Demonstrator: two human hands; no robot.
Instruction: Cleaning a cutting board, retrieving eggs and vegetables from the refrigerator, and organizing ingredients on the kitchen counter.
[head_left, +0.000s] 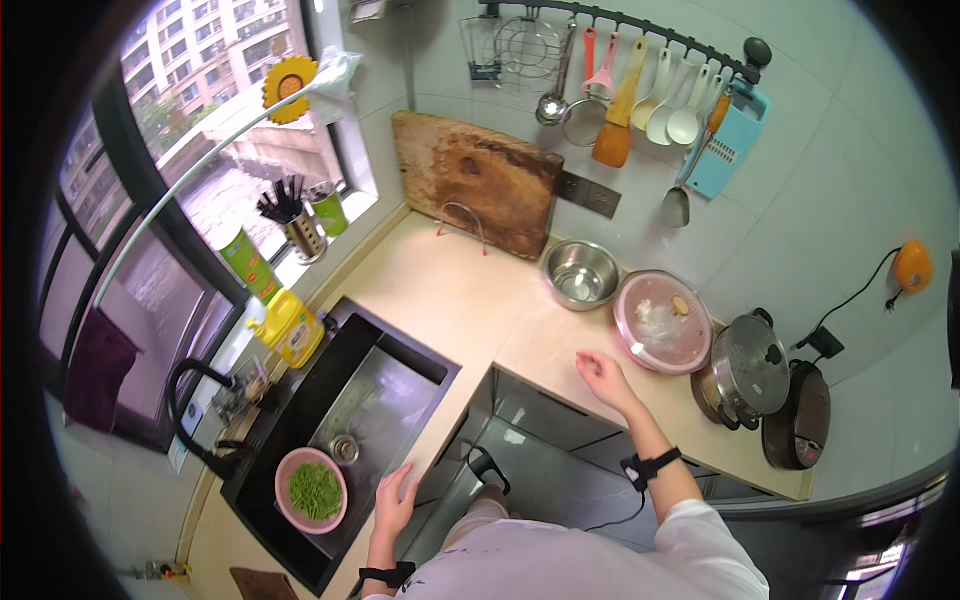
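Observation:
My left hand (394, 501) is at the front edge of the black sink (420, 375), thumb apart from the fingers and nothing held. Inside the sink, near the drain (344, 449), sits a pink basin (280, 486) holding cut green vegetable pieces (315, 491). My right hand (606, 381) hovers over or rests on the front of the beige countertop (450, 289); which of the two I cannot tell. Its fingers are loosely curled and hold nothing visible. Nearest to it stands a covered pink basin (701, 330), with a clear plastic bag (661, 326) at its lid.
Behind stand a steel bowl (582, 276), a wooden cutting board (472, 180) and a wire stand (463, 210). A lidded pot (750, 364) and a dark rice cooker (799, 420) are at right. A yellow detergent jug (294, 330) and black faucet (180, 405) border the sink. Utensils (619, 112) hang above.

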